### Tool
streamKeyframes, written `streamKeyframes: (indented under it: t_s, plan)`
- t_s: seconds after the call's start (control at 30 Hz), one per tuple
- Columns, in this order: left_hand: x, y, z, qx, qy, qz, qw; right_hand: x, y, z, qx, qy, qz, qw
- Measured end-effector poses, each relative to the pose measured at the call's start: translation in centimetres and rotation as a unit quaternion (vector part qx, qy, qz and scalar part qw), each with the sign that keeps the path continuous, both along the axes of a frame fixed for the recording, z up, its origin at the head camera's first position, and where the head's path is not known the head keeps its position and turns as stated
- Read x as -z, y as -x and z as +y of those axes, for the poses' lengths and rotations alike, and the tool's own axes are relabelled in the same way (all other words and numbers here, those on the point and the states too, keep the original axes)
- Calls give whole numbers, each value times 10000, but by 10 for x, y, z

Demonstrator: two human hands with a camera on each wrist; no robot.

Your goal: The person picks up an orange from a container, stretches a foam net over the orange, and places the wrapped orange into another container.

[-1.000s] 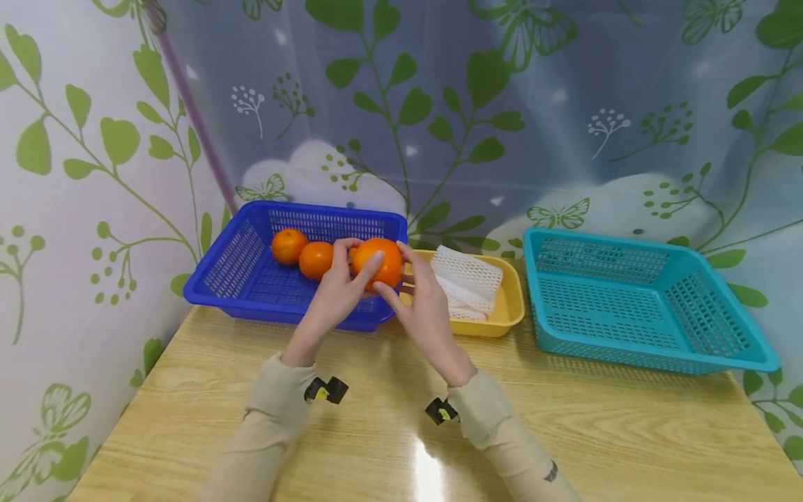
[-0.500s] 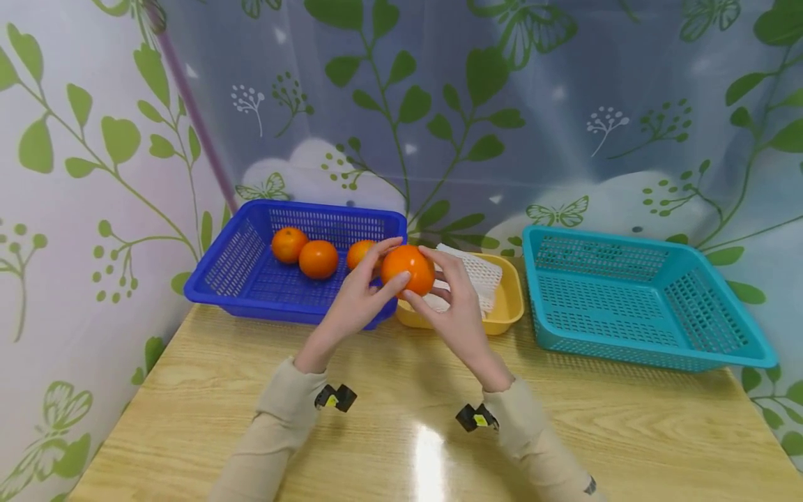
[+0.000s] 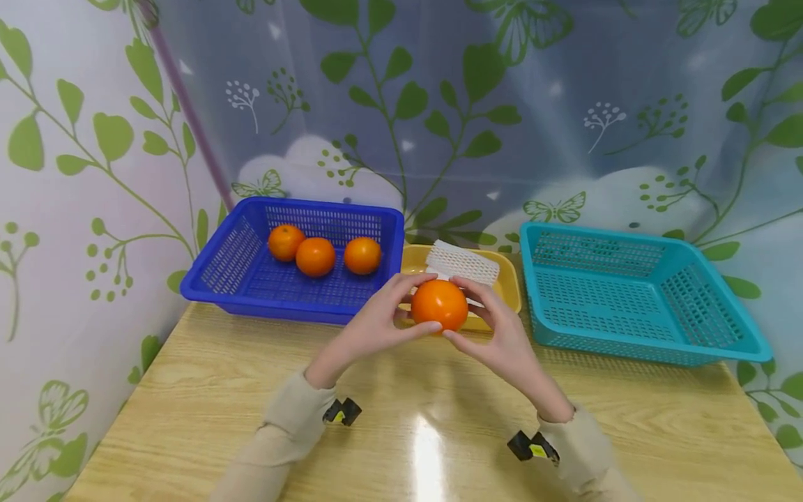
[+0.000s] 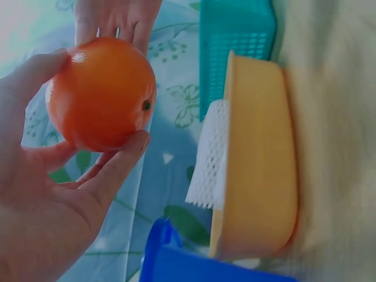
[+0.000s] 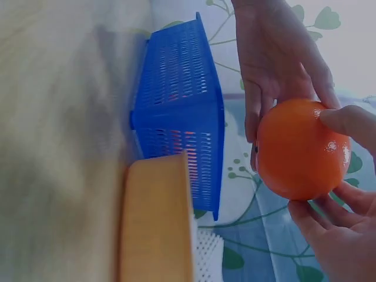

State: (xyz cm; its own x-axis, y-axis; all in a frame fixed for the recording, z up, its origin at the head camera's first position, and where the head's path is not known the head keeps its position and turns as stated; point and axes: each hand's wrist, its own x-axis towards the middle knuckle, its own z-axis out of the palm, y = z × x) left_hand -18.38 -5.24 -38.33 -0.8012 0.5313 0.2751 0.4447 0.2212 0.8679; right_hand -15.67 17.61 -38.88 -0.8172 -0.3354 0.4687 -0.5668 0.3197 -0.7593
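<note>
A shiny orange point(image 3: 440, 305) is held up between both hands, above the table and in front of the yellow tray point(image 3: 511, 296). My left hand point(image 3: 378, 319) grips its left side, thumb at the near side and fingers behind. From the right, my right hand point(image 3: 504, 336) grips the same fruit, fingers over its far top and thumb low. The left wrist view shows a small dark stem spot on the orange point(image 4: 103, 94). White foam net sleeves point(image 3: 461, 261) lie in the tray, partly hidden by the hands and fruit.
Several things line the back of the wooden table point(image 3: 251, 390). A blue basket point(image 3: 270, 310) at the left contains three oranges point(image 3: 316, 256). A teal basket point(image 3: 627, 345) stands at the right, beside the tray. A leaf-patterned cloth point(image 3: 401, 104) hangs behind.
Both hands have carried the orange from over the blue basket's right end to the right and nearer, in front of the yellow tray. The third orange in the basket has come into full view.
</note>
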Motion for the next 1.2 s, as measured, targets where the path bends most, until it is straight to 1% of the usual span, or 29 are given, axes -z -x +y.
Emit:
streamKeyframes:
  t_s: [0.13,0.27,0.4,0.5,0.57,0.67,0.73,0.83,0.9,1.07,1.2]
  plan:
    - [7,-7,7,88,161,52,9998,9,-8,10,-69,-98,-169,9998]
    - [16,-14,12,115,533,189,9983,19,-14,17,-157,-132,-470,9987]
    - [26,-17,15,57,1079,426,9932,31,-18,21,-166,-127,-884,9959]
    - [34,-19,15,114,1335,454,9899,40,-20,23,-231,-163,-1194,9924]
    - [40,-19,15,167,1456,387,9885,46,-20,23,-327,-230,-1338,9902]
    - [49,-20,15,220,1675,338,9850,54,-19,22,-444,-462,-1415,9879]
    - [54,-20,15,242,1769,278,9835,58,-19,21,-461,-636,-1392,9871]
    - [59,-21,15,293,1746,226,9839,63,-18,19,-423,-828,-1387,9860]
    - [62,-21,15,314,1727,179,9843,65,-18,19,-417,-936,-1335,9857]
    - [67,-21,14,341,1838,177,9822,67,-18,20,-483,-1177,-1202,9846]
    - [70,-21,12,410,1912,171,9805,67,-20,20,-496,-1312,-1214,9826]
